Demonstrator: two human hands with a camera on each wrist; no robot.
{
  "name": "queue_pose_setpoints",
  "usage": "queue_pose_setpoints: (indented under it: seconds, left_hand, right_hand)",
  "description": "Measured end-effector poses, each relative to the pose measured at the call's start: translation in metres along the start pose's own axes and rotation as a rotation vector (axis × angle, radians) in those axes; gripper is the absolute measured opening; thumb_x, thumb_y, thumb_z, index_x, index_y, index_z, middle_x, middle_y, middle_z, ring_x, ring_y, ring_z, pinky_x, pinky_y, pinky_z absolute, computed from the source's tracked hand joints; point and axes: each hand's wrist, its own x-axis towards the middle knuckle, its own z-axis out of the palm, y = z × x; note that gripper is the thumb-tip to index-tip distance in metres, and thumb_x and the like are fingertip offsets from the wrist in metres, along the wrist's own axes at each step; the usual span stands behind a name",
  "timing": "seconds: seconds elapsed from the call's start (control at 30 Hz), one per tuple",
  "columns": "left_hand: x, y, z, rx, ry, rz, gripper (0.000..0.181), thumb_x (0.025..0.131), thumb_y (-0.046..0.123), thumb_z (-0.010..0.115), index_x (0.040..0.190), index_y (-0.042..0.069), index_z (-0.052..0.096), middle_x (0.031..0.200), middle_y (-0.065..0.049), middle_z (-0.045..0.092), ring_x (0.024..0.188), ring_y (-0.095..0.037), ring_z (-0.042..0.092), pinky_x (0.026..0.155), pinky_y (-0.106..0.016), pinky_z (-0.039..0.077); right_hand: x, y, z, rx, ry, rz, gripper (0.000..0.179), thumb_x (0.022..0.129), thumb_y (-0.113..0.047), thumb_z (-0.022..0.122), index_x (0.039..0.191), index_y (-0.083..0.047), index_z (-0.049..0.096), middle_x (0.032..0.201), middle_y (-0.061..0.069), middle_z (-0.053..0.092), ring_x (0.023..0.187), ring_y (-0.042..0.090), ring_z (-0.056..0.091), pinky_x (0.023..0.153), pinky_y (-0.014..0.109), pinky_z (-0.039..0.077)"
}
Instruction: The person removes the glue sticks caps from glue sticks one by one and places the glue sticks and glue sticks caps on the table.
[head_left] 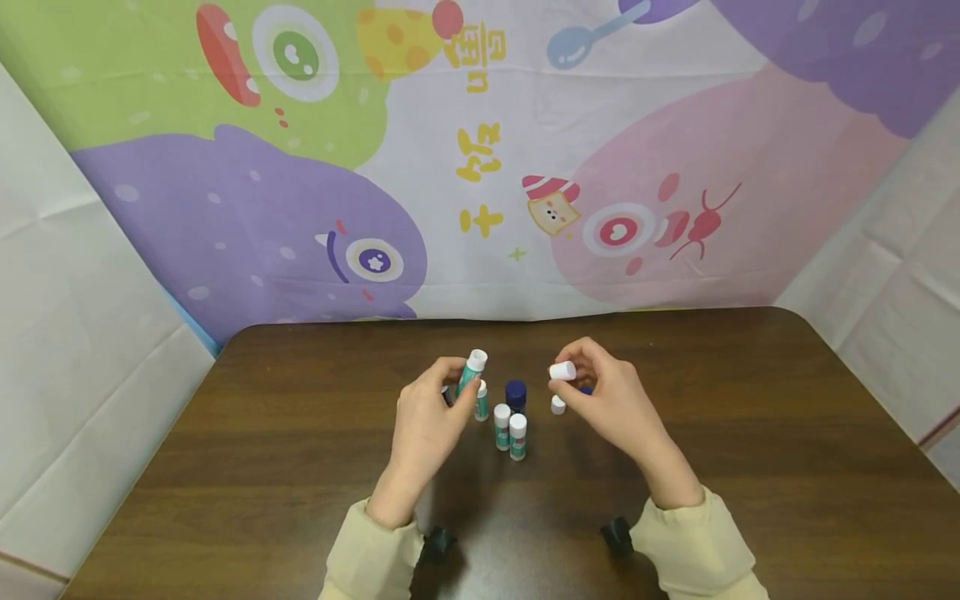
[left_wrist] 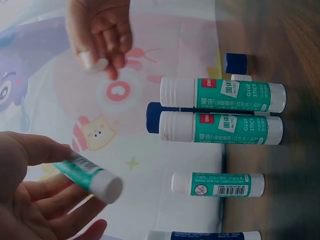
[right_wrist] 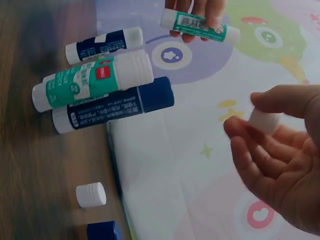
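Observation:
My left hand (head_left: 427, 421) grips a green-labelled glue stick (head_left: 470, 372) between thumb and fingers, raised and tilted; its cap is off and the white end faces up. Opposite it, my right hand (head_left: 618, 404) pinches a white cap (head_left: 562, 371) between thumb and fingertips, apart from the stick. Two capped green glue sticks (head_left: 517, 438) stand upright in front of a navy-capped glue stick (head_left: 515, 392). Close under the left hand is another green glue stick (left_wrist: 218, 184), and beside it stands a navy-labelled one (right_wrist: 103, 45), mostly hidden in the head view.
On the brown table (head_left: 285, 467), a white cap (head_left: 558, 406) and a navy cap (right_wrist: 104, 231) sit near the right hand. A cartoon-print cloth (head_left: 487, 275) hangs along the back edge. Dark wrist-camera mounts (head_left: 438, 545) show at both sleeves.

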Motion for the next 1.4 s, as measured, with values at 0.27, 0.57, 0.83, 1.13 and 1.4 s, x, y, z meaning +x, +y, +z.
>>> queue_pose_setpoints:
  seconds: [0.27, 0.57, 0.83, 1.13, 1.4]
  left_hand:
    - [-0.002, -0.003, 0.001, 0.063, -0.089, -0.077, 0.02, 0.08, 0.019, 0.066, 0.097, 0.008, 0.062, 0.088, -0.008, 0.07, 0.059, -0.015, 0.058, 0.059, -0.033, 0.045]
    - [-0.004, -0.008, 0.004, 0.188, -0.139, -0.098, 0.017, 0.075, 0.018, 0.068, 0.089, 0.01, 0.063, 0.084, -0.003, 0.064, 0.074, -0.02, 0.06, 0.064, -0.039, 0.047]
    - [-0.005, -0.012, 0.004, 0.287, -0.153, -0.125, 0.014, 0.072, 0.018, 0.069, 0.082, 0.01, 0.063, 0.076, -0.003, 0.064, 0.066, -0.027, 0.061, 0.055, -0.04, 0.045]
    - [-0.006, -0.015, 0.006, 0.364, -0.225, -0.175, 0.011, 0.072, 0.016, 0.068, 0.079, 0.009, 0.063, 0.07, -0.007, 0.065, 0.062, -0.031, 0.062, 0.047, -0.038, 0.043]
    - [-0.005, -0.017, 0.008, 0.382, -0.277, -0.203, 0.017, 0.074, 0.021, 0.071, 0.07, 0.009, 0.059, 0.063, -0.005, 0.061, 0.057, -0.027, 0.058, 0.045, -0.035, 0.04]
  right_hand:
    - [0.001, 0.009, 0.002, -0.095, -0.033, 0.093, 0.021, 0.079, -0.013, 0.069, 0.095, -0.011, 0.056, 0.084, 0.001, 0.064, 0.072, 0.012, 0.06, 0.063, 0.027, 0.048]
    - [0.001, 0.022, 0.006, -0.339, -0.181, 0.085, 0.014, 0.074, -0.005, 0.066, 0.086, -0.007, 0.059, 0.076, 0.002, 0.054, 0.068, 0.015, 0.047, 0.062, 0.028, 0.039]
    - [0.001, 0.028, 0.006, -0.379, -0.178, 0.088, 0.014, 0.07, 0.001, 0.064, 0.082, -0.005, 0.063, 0.077, 0.005, 0.059, 0.068, 0.017, 0.05, 0.063, 0.032, 0.042]
    - [0.002, 0.036, 0.008, -0.379, -0.256, 0.173, 0.018, 0.071, 0.001, 0.063, 0.089, -0.001, 0.065, 0.08, 0.007, 0.063, 0.07, 0.018, 0.054, 0.063, 0.033, 0.045]
    - [0.002, 0.045, 0.013, -0.418, -0.33, 0.334, 0.016, 0.071, -0.014, 0.068, 0.082, -0.007, 0.059, 0.076, 0.004, 0.061, 0.066, 0.018, 0.053, 0.06, 0.032, 0.044]
